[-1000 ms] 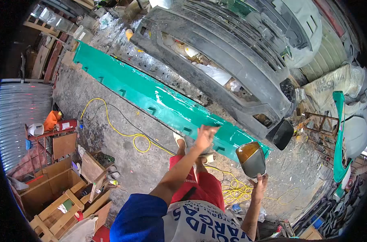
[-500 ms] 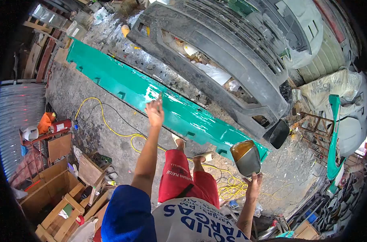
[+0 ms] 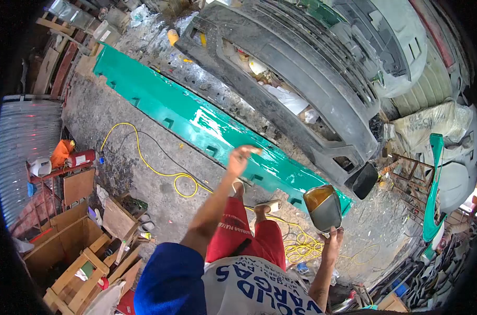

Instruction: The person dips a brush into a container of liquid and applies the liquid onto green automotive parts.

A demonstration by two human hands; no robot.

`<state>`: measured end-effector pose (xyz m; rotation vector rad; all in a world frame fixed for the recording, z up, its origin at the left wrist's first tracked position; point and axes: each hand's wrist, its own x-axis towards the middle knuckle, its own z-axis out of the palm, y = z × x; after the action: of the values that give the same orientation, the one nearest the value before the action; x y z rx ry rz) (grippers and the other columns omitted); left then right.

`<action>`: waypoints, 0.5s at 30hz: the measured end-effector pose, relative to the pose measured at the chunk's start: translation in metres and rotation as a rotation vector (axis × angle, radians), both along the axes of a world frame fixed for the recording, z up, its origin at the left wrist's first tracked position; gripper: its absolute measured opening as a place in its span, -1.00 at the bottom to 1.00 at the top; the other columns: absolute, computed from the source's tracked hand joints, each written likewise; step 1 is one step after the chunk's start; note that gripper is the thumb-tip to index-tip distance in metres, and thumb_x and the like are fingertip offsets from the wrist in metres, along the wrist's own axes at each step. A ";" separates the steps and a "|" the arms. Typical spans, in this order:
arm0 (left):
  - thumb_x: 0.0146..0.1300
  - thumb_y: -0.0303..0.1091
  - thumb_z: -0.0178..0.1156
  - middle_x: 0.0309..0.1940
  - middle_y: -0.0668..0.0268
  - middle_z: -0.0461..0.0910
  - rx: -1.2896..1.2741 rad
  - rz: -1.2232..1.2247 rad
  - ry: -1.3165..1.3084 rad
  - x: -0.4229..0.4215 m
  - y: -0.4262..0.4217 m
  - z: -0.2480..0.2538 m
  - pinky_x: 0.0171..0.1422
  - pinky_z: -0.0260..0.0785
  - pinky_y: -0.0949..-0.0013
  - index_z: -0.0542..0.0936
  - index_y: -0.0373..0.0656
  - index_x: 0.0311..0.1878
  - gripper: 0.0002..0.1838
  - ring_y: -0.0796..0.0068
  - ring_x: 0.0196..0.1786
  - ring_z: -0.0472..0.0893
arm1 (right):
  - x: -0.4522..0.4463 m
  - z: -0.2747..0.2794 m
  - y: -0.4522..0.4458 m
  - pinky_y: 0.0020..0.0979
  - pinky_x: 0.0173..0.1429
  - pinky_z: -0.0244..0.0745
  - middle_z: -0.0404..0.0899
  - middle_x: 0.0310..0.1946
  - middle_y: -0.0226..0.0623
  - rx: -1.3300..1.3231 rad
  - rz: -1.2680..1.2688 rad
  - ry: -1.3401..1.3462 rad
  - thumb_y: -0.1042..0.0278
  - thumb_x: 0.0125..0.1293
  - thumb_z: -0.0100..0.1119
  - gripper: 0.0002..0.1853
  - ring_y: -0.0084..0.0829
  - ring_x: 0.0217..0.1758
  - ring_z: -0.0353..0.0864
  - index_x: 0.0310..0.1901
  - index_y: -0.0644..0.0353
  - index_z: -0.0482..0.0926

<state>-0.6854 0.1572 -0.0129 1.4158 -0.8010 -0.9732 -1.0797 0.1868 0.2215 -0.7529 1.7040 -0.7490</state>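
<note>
A long glossy green panel (image 3: 186, 107) lies diagonally on the floor, with pale streaks and whitish patches along its surface. Over its middle is my left hand (image 3: 239, 159), fingers drawn together and blurred; what they hold is too small to make out. My right hand (image 3: 331, 244) grips the lower edge of a dark, rounded container (image 3: 325, 210), whose upper left part shows amber-brown. That container is held up above the panel's right end.
Beyond the panel lies a large dark grey bumper (image 3: 296, 79). A yellow cable (image 3: 144, 163) crosses the floor and is coiled near my feet. Wooden boxes (image 3: 65, 247) stand at lower left. Another green part (image 3: 435, 184) is upright at right, by a rusty metal frame (image 3: 409, 173).
My left hand first moved left along the panel, then came back right to its middle. My right hand still holds the container, with little shift.
</note>
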 end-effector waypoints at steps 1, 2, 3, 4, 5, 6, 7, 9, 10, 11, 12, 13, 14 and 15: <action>0.38 -0.46 0.02 -0.18 0.27 0.71 0.079 0.076 -0.037 0.035 0.001 0.001 0.01 0.48 0.36 0.68 -0.21 -0.14 -0.78 0.46 -0.15 0.66 | 0.001 -0.002 0.000 -0.18 0.00 0.62 0.34 0.04 -0.27 -0.003 0.003 -0.002 0.10 0.30 0.22 -0.45 -0.33 0.16 0.38 0.17 0.21 0.26; 0.40 -0.39 0.01 -0.20 0.22 0.71 0.092 0.111 -0.120 0.073 0.004 -0.013 -0.02 0.49 0.35 0.67 -0.20 -0.13 -0.76 0.48 -0.18 0.65 | 0.001 -0.004 0.002 -0.16 -0.01 0.62 0.34 0.12 -0.23 0.002 0.017 0.036 0.09 0.33 0.16 -0.46 -0.31 0.18 0.40 0.19 0.22 0.26; 0.41 -0.29 0.02 -0.25 0.20 0.71 0.024 0.153 -0.363 0.115 0.008 -0.048 -0.13 0.49 0.32 0.66 -0.19 -0.10 -0.74 0.48 -0.24 0.65 | 0.000 -0.004 0.002 -0.13 -0.03 0.62 0.34 0.19 -0.19 0.007 0.030 0.075 0.08 0.37 0.10 -0.47 -0.28 0.21 0.42 0.22 0.23 0.26; 0.40 -0.26 0.03 -0.23 0.18 0.69 0.102 0.206 -0.367 0.149 0.013 -0.045 -0.10 0.48 0.27 0.66 -0.18 -0.07 -0.73 0.42 -0.21 0.64 | 0.000 -0.004 0.003 -0.13 -0.03 0.62 0.34 0.19 -0.19 0.006 0.029 0.079 0.08 0.37 0.10 -0.47 -0.28 0.21 0.42 0.22 0.23 0.26; 0.39 -0.24 0.04 -0.22 0.17 0.68 0.179 0.258 -0.370 0.166 0.015 -0.033 -0.06 0.46 0.21 0.65 -0.16 -0.05 -0.72 0.35 -0.18 0.63 | 0.003 -0.002 0.002 -0.14 -0.03 0.62 0.33 0.19 -0.18 0.008 0.050 0.056 0.07 0.37 0.10 -0.46 -0.28 0.22 0.41 0.22 0.25 0.26; 0.39 -0.24 0.04 -0.22 0.17 0.68 0.179 0.256 -0.364 0.166 0.013 -0.010 -0.06 0.46 0.21 0.65 -0.16 -0.05 -0.72 0.35 -0.18 0.63 | 0.005 0.000 0.002 -0.14 -0.02 0.63 0.32 0.19 -0.17 0.011 0.070 0.034 0.06 0.36 0.10 -0.45 -0.27 0.23 0.40 0.22 0.26 0.26; 0.39 -0.22 0.04 -0.21 0.16 0.65 0.311 0.318 -0.614 0.161 0.010 0.023 0.02 0.41 0.12 0.64 -0.15 -0.03 -0.71 0.26 -0.13 0.59 | 0.003 0.000 0.003 -0.14 -0.02 0.63 0.32 0.19 -0.17 0.013 0.067 0.040 0.06 0.36 0.10 -0.45 -0.27 0.23 0.40 0.22 0.26 0.26; 0.38 -0.21 0.03 -0.19 0.16 0.62 0.443 0.370 -0.862 0.138 0.012 0.033 0.09 0.36 0.03 0.64 -0.15 -0.02 -0.70 0.16 -0.08 0.54 | 0.001 -0.004 0.007 -0.15 -0.03 0.65 0.29 0.17 -0.16 0.017 0.052 0.070 0.04 0.36 0.11 -0.42 -0.26 0.23 0.38 0.23 0.28 0.24; 0.38 -0.21 0.01 -0.16 0.15 0.58 0.522 0.187 -0.956 0.118 0.020 0.015 0.14 0.30 -0.05 0.63 -0.13 0.00 -0.69 0.10 -0.03 0.49 | 0.002 -0.006 0.009 -0.15 -0.05 0.66 0.28 0.14 -0.16 0.017 0.006 0.136 0.03 0.35 0.12 -0.41 -0.27 0.21 0.37 0.23 0.27 0.25; 0.38 -0.22 -0.02 -0.13 0.14 0.55 0.599 0.002 -1.046 0.096 0.028 0.004 0.19 0.24 -0.13 0.62 -0.12 0.02 -0.68 0.04 0.01 0.44 | 0.003 -0.005 0.011 -0.15 -0.05 0.66 0.28 0.14 -0.16 0.015 0.004 0.138 0.03 0.35 0.12 -0.41 -0.27 0.21 0.37 0.23 0.27 0.25; 0.38 -0.22 -0.03 -0.11 0.14 0.54 0.501 -0.030 -1.072 0.065 0.032 0.006 0.16 0.24 -0.15 0.62 -0.11 0.03 -0.67 0.02 0.01 0.44 | 0.004 -0.005 0.011 -0.16 -0.06 0.67 0.28 0.14 -0.15 0.012 0.012 0.134 0.02 0.35 0.12 -0.42 -0.27 0.20 0.37 0.22 0.27 0.25; 0.37 -0.23 -0.04 -0.09 0.13 0.54 0.403 -0.061 -1.097 0.028 0.036 0.009 0.13 0.24 -0.18 0.62 -0.10 0.03 -0.67 0.01 0.01 0.44 | 0.004 -0.005 0.010 -0.16 -0.08 0.68 0.27 0.14 -0.14 0.009 0.019 0.130 0.02 0.34 0.11 -0.42 -0.27 0.20 0.36 0.22 0.27 0.26; 0.36 -0.23 -0.02 -0.04 0.15 0.52 0.282 -0.107 -1.257 -0.004 0.044 0.004 0.13 0.25 -0.16 0.62 -0.08 0.04 -0.68 0.04 0.02 0.44 | 0.005 -0.004 0.008 -0.16 -0.08 0.68 0.27 0.14 -0.14 0.007 0.018 0.131 0.02 0.34 0.11 -0.42 -0.27 0.20 0.36 0.22 0.27 0.26; 0.33 -0.23 0.01 -0.05 0.19 0.54 0.305 -0.185 -1.109 -0.034 0.045 0.013 0.17 0.25 -0.12 0.61 -0.06 0.04 -0.68 0.07 0.02 0.44 | 0.006 -0.001 0.007 -0.18 -0.06 0.67 0.30 0.13 -0.18 0.008 0.019 0.089 0.04 0.31 0.18 -0.40 -0.28 0.18 0.37 0.22 0.25 0.25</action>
<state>-0.7190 0.2026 0.0001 2.1969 -1.6502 -0.3689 -1.0733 0.1934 0.2204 -0.8067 1.7760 -0.7044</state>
